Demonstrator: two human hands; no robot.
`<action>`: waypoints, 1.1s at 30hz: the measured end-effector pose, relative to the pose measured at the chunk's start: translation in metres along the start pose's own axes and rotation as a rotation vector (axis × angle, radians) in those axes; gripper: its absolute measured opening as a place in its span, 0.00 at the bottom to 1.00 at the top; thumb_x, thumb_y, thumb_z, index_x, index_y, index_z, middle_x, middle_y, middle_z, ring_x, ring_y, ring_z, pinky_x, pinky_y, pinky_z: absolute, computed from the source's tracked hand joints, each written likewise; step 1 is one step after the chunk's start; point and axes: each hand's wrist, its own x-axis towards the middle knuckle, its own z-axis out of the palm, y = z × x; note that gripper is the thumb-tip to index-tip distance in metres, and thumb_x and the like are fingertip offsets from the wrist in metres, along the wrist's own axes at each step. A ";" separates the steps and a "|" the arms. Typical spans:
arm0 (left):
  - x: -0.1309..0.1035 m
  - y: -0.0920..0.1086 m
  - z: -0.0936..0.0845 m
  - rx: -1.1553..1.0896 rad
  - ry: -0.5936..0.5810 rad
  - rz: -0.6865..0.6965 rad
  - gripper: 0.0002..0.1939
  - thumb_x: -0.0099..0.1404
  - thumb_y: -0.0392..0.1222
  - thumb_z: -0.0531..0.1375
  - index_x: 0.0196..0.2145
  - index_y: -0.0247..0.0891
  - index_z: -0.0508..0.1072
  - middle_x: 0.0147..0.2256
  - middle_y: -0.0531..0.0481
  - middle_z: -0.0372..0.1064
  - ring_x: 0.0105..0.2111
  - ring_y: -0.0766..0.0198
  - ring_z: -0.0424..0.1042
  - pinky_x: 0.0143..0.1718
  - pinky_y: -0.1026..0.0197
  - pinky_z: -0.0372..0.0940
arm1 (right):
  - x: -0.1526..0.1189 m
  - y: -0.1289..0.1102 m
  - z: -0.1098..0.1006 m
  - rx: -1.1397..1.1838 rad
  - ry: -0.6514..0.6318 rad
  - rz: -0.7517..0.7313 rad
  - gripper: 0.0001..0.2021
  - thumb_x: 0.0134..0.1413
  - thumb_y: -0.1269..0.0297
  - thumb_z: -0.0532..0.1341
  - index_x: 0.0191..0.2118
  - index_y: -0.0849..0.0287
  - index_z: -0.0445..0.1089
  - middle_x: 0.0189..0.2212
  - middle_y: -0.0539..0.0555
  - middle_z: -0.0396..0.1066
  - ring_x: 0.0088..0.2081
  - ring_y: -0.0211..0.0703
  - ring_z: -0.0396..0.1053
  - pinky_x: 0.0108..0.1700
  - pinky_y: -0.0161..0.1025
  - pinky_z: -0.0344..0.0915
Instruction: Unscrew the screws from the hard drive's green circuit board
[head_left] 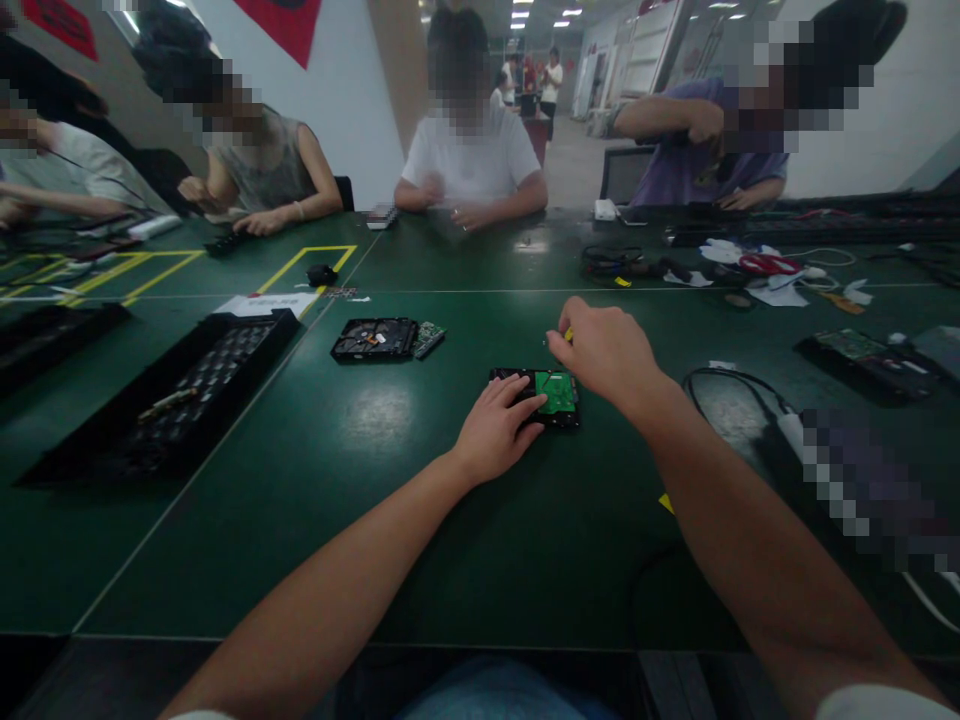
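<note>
On my feed, one drive (556, 386) lies on the green table (457, 560), board side up; it's my landmark. My left hand (491, 428) is spread flat over its left part, fingers nearly straight, pinning it and not gripping. My right hand (611, 345) sits just above its right far corner, fingers curled tight round one yellow tool (568, 336), mostly hidden, probably a screwdriver. I can't tell if the tip touches anything.

Step in hand, my read: screw work on the green board (562, 394). Next move calls for the tip square in a screw head, straight down pressure, left fingers out of the way.

Counts, near to far:
- Black trays: 2, both left of the drive; near one (225, 370) with one brass-coloured piece (169, 402) in it, other (52, 340) further left.
- Other drives: 2. Bare one (373, 340) left and slightly beyond, one loose board (430, 338) at its right edge; another (874, 362), apparently with board on, well right.
- Red coil (770, 264): 1, beyond and right, among white scraps I can't count.
- Co-workers (469, 160): 4 beyond the drive, across the table. More people behind, too small to count.
</note>
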 end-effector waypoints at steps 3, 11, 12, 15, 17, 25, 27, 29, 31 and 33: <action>0.000 0.000 0.000 0.000 0.003 0.001 0.22 0.75 0.46 0.62 0.64 0.41 0.74 0.70 0.37 0.61 0.72 0.44 0.58 0.73 0.35 0.54 | 0.000 0.001 0.000 0.002 0.000 0.000 0.14 0.69 0.57 0.60 0.48 0.61 0.75 0.40 0.66 0.82 0.42 0.61 0.80 0.41 0.47 0.70; 0.000 -0.001 0.001 -0.005 0.011 0.003 0.22 0.75 0.46 0.62 0.65 0.44 0.73 0.70 0.39 0.61 0.72 0.45 0.58 0.72 0.33 0.55 | 0.001 0.003 0.006 0.012 0.050 0.053 0.15 0.67 0.53 0.62 0.48 0.60 0.74 0.37 0.67 0.81 0.39 0.63 0.79 0.38 0.49 0.70; 0.000 -0.001 0.001 -0.007 0.010 0.001 0.22 0.75 0.46 0.62 0.65 0.44 0.73 0.70 0.39 0.61 0.72 0.45 0.58 0.72 0.33 0.55 | 0.001 0.002 0.007 0.017 0.048 0.050 0.14 0.67 0.54 0.62 0.48 0.60 0.73 0.38 0.67 0.81 0.39 0.63 0.79 0.39 0.49 0.69; 0.000 -0.001 0.002 -0.003 0.005 0.002 0.23 0.75 0.47 0.62 0.65 0.44 0.73 0.70 0.39 0.61 0.72 0.45 0.58 0.72 0.33 0.55 | 0.002 0.001 0.006 0.062 0.026 0.000 0.12 0.67 0.57 0.62 0.49 0.59 0.71 0.39 0.66 0.81 0.40 0.64 0.79 0.40 0.49 0.68; 0.000 -0.002 0.003 0.000 0.006 0.004 0.23 0.75 0.47 0.62 0.65 0.44 0.73 0.70 0.39 0.61 0.72 0.45 0.58 0.72 0.34 0.55 | 0.003 0.002 0.005 0.116 0.012 -0.046 0.11 0.66 0.59 0.63 0.50 0.58 0.70 0.40 0.64 0.81 0.41 0.63 0.79 0.41 0.49 0.68; 0.000 -0.002 0.001 0.003 -0.001 0.006 0.23 0.76 0.47 0.61 0.64 0.42 0.73 0.70 0.38 0.61 0.72 0.45 0.58 0.72 0.34 0.55 | 0.004 0.014 0.007 0.447 -0.016 -0.056 0.18 0.60 0.68 0.66 0.54 0.59 0.66 0.40 0.59 0.80 0.36 0.51 0.77 0.42 0.44 0.68; 0.000 -0.001 0.001 -0.001 0.000 0.005 0.22 0.76 0.47 0.61 0.64 0.42 0.73 0.70 0.39 0.61 0.72 0.45 0.58 0.72 0.34 0.55 | 0.004 0.014 0.009 0.509 -0.037 -0.076 0.16 0.60 0.69 0.65 0.53 0.57 0.67 0.39 0.57 0.80 0.35 0.49 0.77 0.42 0.43 0.68; 0.000 -0.001 0.000 -0.003 0.000 0.004 0.23 0.75 0.47 0.62 0.64 0.43 0.73 0.70 0.39 0.61 0.72 0.45 0.58 0.72 0.33 0.55 | 0.005 0.013 0.010 0.548 -0.052 -0.102 0.12 0.62 0.66 0.64 0.51 0.56 0.68 0.38 0.55 0.79 0.35 0.48 0.77 0.42 0.43 0.67; 0.000 -0.001 0.000 -0.001 -0.002 0.002 0.23 0.75 0.47 0.62 0.65 0.43 0.73 0.71 0.38 0.61 0.73 0.45 0.58 0.72 0.33 0.54 | 0.006 0.012 0.009 0.571 -0.052 -0.125 0.09 0.66 0.58 0.63 0.48 0.54 0.69 0.36 0.54 0.79 0.35 0.48 0.76 0.42 0.43 0.67; 0.000 -0.001 0.000 -0.001 -0.004 0.003 0.23 0.75 0.47 0.62 0.65 0.43 0.73 0.70 0.38 0.61 0.73 0.45 0.58 0.72 0.33 0.54 | 0.008 0.013 0.009 0.578 -0.031 -0.154 0.12 0.70 0.51 0.58 0.45 0.53 0.71 0.36 0.54 0.78 0.38 0.49 0.75 0.43 0.44 0.67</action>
